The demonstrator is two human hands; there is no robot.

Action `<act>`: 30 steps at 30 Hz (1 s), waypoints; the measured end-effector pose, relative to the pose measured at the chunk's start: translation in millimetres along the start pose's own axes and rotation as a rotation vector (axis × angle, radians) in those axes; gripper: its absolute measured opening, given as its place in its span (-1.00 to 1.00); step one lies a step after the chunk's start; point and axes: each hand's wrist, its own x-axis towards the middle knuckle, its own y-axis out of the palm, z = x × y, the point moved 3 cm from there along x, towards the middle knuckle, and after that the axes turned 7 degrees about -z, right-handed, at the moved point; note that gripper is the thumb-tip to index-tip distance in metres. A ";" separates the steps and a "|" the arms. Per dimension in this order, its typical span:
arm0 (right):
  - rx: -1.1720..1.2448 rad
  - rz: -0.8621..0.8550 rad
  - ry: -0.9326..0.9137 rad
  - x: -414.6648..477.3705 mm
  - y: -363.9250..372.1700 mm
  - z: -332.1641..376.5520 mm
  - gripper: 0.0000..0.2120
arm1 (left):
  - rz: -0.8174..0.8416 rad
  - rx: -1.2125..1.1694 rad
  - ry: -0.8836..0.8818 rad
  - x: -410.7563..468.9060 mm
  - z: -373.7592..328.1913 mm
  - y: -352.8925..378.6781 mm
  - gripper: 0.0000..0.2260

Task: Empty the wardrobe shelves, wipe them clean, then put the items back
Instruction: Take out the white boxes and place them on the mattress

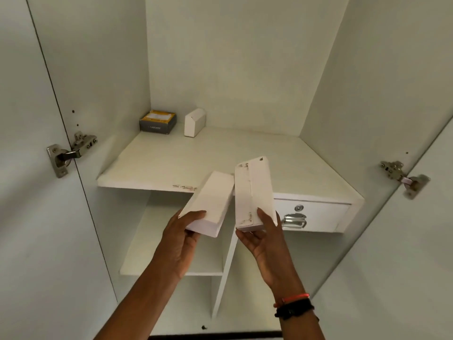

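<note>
Wardrobe shelf (220,153), likely emptying: left hand (182,238) grips white box (210,200), right hand (263,239) second box (255,190); next, far grey box (158,122) and carton (195,122).

The white top shelf (220,155) of the wardrobe has two things on it, both far back in the left corner. One is a grey box with a yellow top (158,121), lying flat, and just beside it on the right stands a small white box (195,123). The front edge of this shelf has some brown scratch marks (185,187), and a lower shelf (147,241) sits under it on the left.
</note>
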 end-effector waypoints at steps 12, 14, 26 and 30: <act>-0.096 -0.221 -0.142 -117.1 -26.9 -93.3 -0.54 | 0.107 0.074 -0.314 -53.6 38.7 -91.8 -0.27; -0.066 -0.275 -0.140 -138.4 -33.2 -111.9 -0.59 | 0.118 0.091 -0.347 -63.8 41.8 -111.6 -0.51; -0.175 -0.617 -0.214 -305.1 -72.8 -179.3 -0.32 | 0.246 0.284 -0.649 -163.2 69.0 -187.3 -0.34; -0.259 -0.671 -0.207 -363.1 -88.0 -191.4 -0.31 | 0.453 0.515 -0.746 -207.5 91.9 -194.6 -0.07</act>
